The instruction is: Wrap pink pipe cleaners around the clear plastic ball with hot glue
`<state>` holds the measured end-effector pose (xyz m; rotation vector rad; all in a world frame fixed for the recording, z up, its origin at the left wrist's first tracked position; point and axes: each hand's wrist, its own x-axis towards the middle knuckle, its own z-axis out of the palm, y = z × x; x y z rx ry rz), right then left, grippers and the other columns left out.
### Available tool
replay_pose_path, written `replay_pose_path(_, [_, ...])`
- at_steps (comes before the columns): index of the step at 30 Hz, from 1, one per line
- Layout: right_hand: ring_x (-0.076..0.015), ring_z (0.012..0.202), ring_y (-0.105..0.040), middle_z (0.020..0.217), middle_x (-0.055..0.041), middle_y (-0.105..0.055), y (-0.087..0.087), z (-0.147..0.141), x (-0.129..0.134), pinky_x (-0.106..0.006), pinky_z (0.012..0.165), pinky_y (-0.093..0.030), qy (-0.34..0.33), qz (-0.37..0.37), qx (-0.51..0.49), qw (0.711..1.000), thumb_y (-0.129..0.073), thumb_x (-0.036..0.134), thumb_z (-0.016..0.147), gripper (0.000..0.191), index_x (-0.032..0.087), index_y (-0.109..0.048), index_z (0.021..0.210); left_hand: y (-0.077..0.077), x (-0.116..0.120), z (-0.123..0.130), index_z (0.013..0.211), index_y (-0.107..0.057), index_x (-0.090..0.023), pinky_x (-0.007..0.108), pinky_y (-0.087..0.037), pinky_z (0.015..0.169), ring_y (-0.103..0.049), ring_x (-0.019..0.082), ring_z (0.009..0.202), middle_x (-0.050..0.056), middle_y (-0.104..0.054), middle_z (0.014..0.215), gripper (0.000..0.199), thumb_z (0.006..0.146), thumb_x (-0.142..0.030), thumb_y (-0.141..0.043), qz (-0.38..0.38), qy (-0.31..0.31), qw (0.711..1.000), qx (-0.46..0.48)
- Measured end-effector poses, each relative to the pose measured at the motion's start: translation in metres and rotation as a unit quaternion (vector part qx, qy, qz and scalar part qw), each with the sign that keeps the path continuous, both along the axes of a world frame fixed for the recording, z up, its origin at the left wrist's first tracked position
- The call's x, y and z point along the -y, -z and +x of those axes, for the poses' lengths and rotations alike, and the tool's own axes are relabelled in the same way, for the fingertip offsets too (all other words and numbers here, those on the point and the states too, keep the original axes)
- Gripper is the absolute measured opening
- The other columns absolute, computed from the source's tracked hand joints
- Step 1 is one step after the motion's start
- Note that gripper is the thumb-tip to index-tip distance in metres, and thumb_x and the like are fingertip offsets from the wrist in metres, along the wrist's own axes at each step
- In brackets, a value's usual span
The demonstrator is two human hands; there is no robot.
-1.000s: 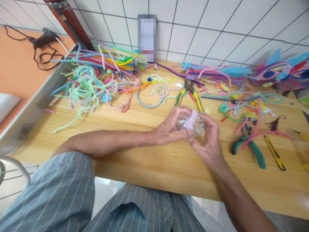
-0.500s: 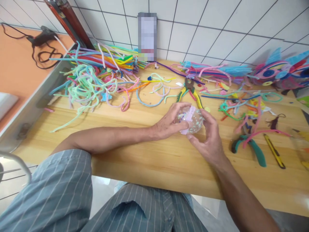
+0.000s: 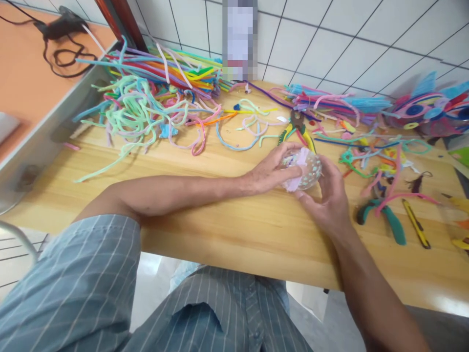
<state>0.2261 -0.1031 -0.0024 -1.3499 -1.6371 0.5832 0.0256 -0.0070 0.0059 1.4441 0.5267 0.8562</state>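
A clear rounded ball [image 3: 311, 171] with pale speckles and a lilac strip [image 3: 296, 176] across it is held between both hands just over the wooden table. My left hand [image 3: 273, 171] closes on its left side, the thumb lying over the strip. From the right, my right hand [image 3: 331, 198] curves round the ball, fingertips and thumb touching its edge. What the ball is exactly, I cannot make out. Just behind it lie pliers [image 3: 298, 129] with yellow and black handles, partly covered by my left fingers.
Tangled pipe cleaners [image 3: 135, 115] and a bundle of them [image 3: 183, 73] lie at the back left; another bundle [image 3: 337, 102] is at the back right. Green-handled pliers [image 3: 394, 222] and a yellow cutter [image 3: 415, 222] rest on the right. A phone [image 3: 240, 39] leans on the tiled wall.
The view has shifted, so the tabletop things appear slightly higher and mostly further right. Both hands keep their hold on the ball; the left thumb has shifted a little on the strip.
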Motion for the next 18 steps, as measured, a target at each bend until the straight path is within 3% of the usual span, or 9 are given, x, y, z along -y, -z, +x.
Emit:
replay_pose_path(3, [-0.0364, 0.158, -0.047, 0.169, -0.0102, -0.046, -0.001, 0.001, -0.001, -0.065, 0.127, -0.045, -0.016, 0.009, -0.007, 1.0, -0.089, 0.042, 0.082, 0.092, 0.038, -0.043, 0.162, -0.002, -0.002, 0.001, 0.139, -0.054, -0.022, 0.045, -0.048, 0.122, -0.058, 0.029, 0.143, 0.01, -0.066, 0.146, 0.055, 0.089, -0.036, -0.074, -0.04, -0.011, 0.999, 0.004])
replay_pose_path(9, [-0.0354, 0.157, -0.048, 0.167, -0.0141, -0.047, 0.002, -0.004, -0.001, -0.064, 0.128, -0.043, -0.004, 0.029, 0.031, 0.999, -0.087, 0.042, 0.084, 0.091, 0.031, -0.042, 0.163, -0.007, 0.001, 0.002, 0.136, -0.054, -0.022, 0.042, -0.05, 0.117, -0.06, 0.028, 0.139, 0.007, -0.069, 0.138, 0.054, 0.089, -0.04, -0.075, -0.108, -0.032, 0.994, 0.004])
replay_pose_path(18, [-0.0357, 0.155, -0.049, 0.164, -0.0153, -0.048, 0.007, -0.004, 0.003, -0.065, 0.125, -0.046, 0.001, 0.069, 0.073, 0.995, -0.086, 0.035, 0.083, 0.089, 0.029, -0.044, 0.162, -0.014, 0.007, -0.004, 0.136, -0.052, -0.019, 0.039, -0.053, 0.109, -0.064, 0.026, 0.129, 0.009, -0.067, 0.135, 0.053, 0.089, -0.034, -0.071, -0.094, -0.015, 0.995, -0.007])
